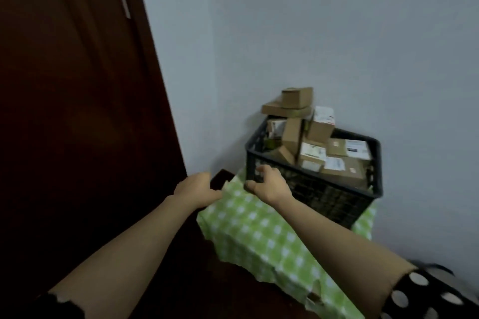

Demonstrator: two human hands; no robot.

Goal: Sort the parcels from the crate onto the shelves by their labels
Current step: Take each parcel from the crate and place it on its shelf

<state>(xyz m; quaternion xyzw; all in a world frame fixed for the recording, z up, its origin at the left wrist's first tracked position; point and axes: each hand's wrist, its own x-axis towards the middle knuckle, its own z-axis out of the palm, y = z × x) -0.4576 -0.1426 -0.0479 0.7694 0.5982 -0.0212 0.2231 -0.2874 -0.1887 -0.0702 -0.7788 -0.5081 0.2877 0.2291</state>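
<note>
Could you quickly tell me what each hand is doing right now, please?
Left hand: fingers curled by the tablecloth edge; a grip cannot be told.
Right hand: grips the near corner of the crate.

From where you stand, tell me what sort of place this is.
Probably a room in a home: a dark wooden door, a plain painted wall, and a crate of cardboard parcels on a green checked tablecloth.

The crate [324, 194] is closed in behind by the wall [337, 33], with a dark door [77, 111] well to the left. Room is left open above and across the checked cloth [259, 235] in front; parcels [296, 98] are heaped over the far-left rim.
</note>
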